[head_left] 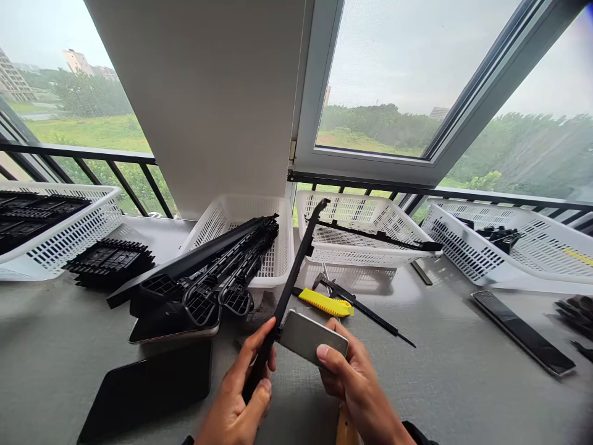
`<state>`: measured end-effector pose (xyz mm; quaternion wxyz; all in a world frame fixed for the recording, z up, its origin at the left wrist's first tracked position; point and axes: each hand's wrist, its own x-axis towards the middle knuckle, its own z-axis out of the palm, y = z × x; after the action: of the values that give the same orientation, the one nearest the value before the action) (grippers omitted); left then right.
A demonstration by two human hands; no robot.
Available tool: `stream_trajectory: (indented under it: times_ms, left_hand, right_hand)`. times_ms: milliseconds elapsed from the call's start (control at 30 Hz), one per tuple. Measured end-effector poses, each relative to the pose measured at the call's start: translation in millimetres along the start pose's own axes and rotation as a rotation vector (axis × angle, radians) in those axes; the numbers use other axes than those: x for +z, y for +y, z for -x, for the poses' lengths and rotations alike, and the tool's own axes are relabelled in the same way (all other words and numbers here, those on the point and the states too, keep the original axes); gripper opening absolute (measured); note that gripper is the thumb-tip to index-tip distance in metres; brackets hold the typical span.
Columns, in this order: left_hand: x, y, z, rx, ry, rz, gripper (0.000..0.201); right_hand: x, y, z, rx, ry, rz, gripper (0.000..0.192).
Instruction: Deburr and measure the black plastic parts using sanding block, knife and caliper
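My left hand (241, 395) grips the lower end of a long black plastic strip (296, 266), which rises up and to the right over the table. My right hand (352, 377) holds a flat grey metal block (308, 334) pressed against the strip's side, just above my left fingers. Just beyond the hands, a yellow utility knife (327, 304) lies on the grey table (440, 371), next to pliers and a thin black rod (370, 312).
A white basket (273, 259) holds a pile of black plastic parts (208, 278) spilling forward. More white baskets stand at centre (365, 238), right (509, 247) and far left (60, 228). A flat dark panel (148, 389) lies at front left; a dark strip (521, 330) at right.
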<state>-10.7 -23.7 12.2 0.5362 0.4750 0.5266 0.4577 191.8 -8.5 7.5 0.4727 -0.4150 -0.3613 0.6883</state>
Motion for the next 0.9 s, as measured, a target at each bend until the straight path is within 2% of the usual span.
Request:
stream_trajectory:
  times_ms: [167, 367, 500, 667, 800, 900]
  left_hand:
    - [-0.5, -3.7, 0.6, -0.087, -0.075, 0.096, 0.064]
    - [4.4, -9.3, 1.8, -0.001, -0.145, 0.11, 0.061]
    - [4.5, -9.3, 2.8, -0.041, -0.138, 0.09, 0.065]
    - [5.1, -8.4, 2.8, -0.024, -0.15, 0.089, 0.064]
    - [3.6, -8.5, 0.8, -0.023, -0.152, 0.113, 0.062]
    - [1.5, -7.5, -0.7, -0.019, -0.198, 0.151, 0.063]
  right_hand:
    - [0.4, 1.6, -1.0, 0.006, -0.037, 0.055, 0.048]
    - [-3.5, -0.1, -4.5, -0.018, 0.016, 0.04, 0.05]
    - [-5.0, -2.7, -4.9, -0.012, -0.024, 0.136, 0.047]
    - [-5.0, -3.4, -5.3, -0.014, 0.033, 0.121, 0.048]
    - [-1.1, -4.3, -3.0, -0.034, -0.027, 0.172, 0.05]
    - [-0.2, -4.1, -1.9, -0.01, -0.053, 0.097, 0.049]
